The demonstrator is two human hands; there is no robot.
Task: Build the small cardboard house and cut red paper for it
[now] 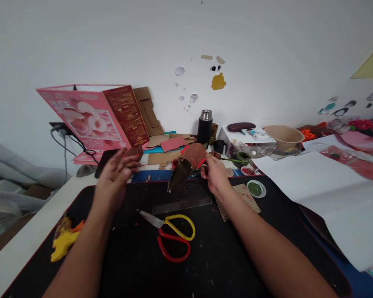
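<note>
My right hand pinches a reddish-brown, folded craft piece by its right edge, above the mat. The piece has bright red edging and a dark, pointed lower flap tilting down to the left. My left hand is raised to the left of it, apart from it, fingers curled at a small brown piece; blur hides the exact grip. Below both hands lie a clear ruler and open scissors with one yellow and one red handle.
A yellow glue gun lies by my left forearm. Corrugated card and a dish of green paint are at right. Behind stand a pink box, a black flask and a beige bowl. White sheets cover the right side.
</note>
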